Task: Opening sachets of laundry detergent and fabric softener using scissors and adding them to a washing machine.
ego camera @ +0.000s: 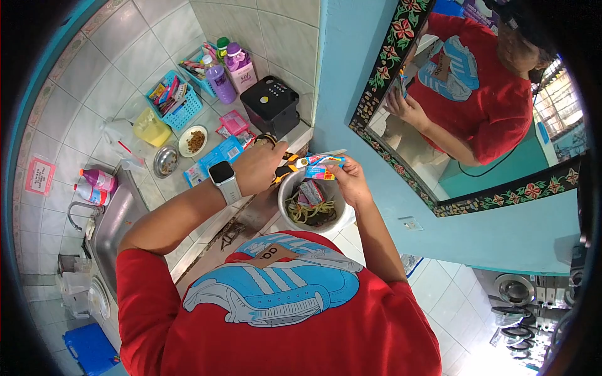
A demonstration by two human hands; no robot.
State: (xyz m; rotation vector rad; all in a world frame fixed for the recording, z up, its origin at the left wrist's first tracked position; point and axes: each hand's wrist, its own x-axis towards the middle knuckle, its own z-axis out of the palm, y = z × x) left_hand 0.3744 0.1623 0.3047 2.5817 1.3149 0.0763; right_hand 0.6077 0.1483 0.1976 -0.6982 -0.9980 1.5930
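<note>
My left hand point(261, 167), with a white-banded smartwatch point(225, 181) on its wrist, grips the black-and-yellow handles of a pair of scissors point(290, 164). The blades reach toward a small blue, yellow and red sachet point(320, 172), whose top edge lies against them. Pinched between the thumb and fingers of my right hand point(350, 176) is that sachet's right end. Both hands are above a pale waste bin point(283, 211), which holds crumpled wrappers point(310, 193) and yellow-green strips point(305, 215). Whether the blades are parted is hard to tell.
On the tiled counter are a blue opened packet point(214, 160), pink sachets point(233, 123), a bowl of brown bits point(193, 141), blue baskets point(181, 113), a purple bottle point(219, 84) and a black box-shaped device point(270, 105). A steel sink point(115, 230) lies left. A framed mirror point(395, 150) hangs right.
</note>
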